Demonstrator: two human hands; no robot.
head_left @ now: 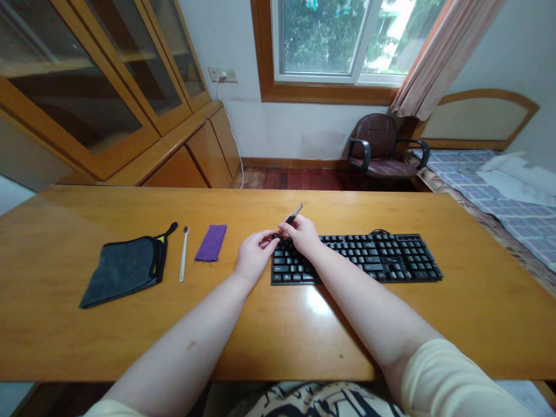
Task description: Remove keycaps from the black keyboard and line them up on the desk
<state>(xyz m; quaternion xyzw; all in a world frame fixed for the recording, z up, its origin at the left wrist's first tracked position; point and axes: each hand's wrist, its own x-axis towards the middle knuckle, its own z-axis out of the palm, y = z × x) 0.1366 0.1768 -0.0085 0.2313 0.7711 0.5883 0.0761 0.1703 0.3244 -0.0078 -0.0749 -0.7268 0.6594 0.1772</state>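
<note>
Slim tool (295,212) pinched by right hand (304,234) above keyboard (369,258) left end; left hand (254,255) fingertips closed on its lower tip. Purple cloth (211,242) lies apart to the left; bare table (304,330) runs to the near edge.

Head-worn view, down over desk (65,347)

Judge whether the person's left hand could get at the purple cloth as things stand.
Probably yes. The left hand sits just right of the purple cloth, with only bare table between them. It would first have to leave the slim tool that the right hand holds.
</note>
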